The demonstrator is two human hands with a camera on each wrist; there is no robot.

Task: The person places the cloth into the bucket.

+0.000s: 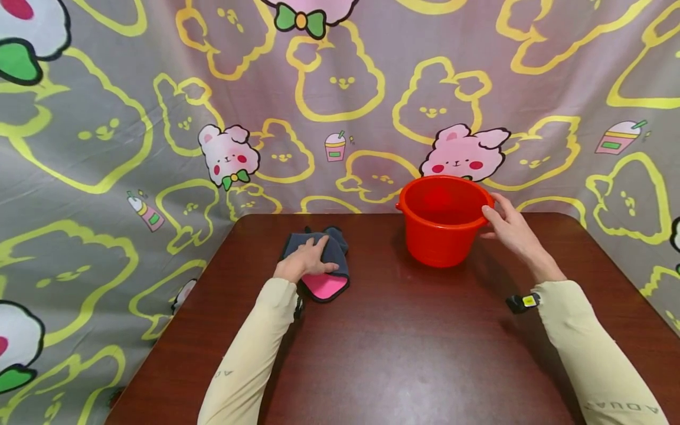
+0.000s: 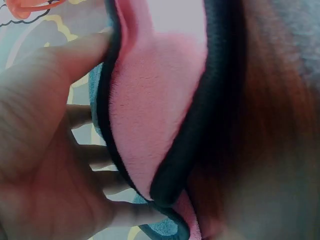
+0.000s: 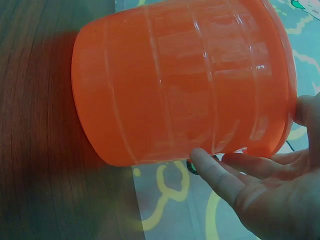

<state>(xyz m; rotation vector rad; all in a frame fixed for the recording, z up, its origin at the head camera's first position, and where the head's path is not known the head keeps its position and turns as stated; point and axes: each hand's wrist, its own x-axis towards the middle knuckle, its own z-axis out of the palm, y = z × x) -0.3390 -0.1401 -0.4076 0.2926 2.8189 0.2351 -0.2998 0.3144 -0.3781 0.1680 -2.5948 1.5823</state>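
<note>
A grey and pink cloth (image 1: 325, 286) with dark edging lies loosely folded on the table's left side. My left hand (image 1: 310, 260) rests over its grey face, fingers spread; in the left wrist view the fingertips reach the dark edging beside the pink side (image 2: 155, 85). To the right stands a red plastic bucket (image 1: 440, 242), its open top tipped a little toward me. My right hand (image 1: 509, 227) grips the bucket's right rim, with the thumb at the rim. The right wrist view shows the other fingers below the rim, along the bucket's outer wall (image 3: 185, 85).
Both things sit toward the far edge of a dark brown wooden table (image 1: 404, 354). A patterned curtain (image 1: 340, 147) with cartoon animals hangs right behind the table and down its left side. A dark wrist strap (image 1: 523, 302) shows at the right sleeve.
</note>
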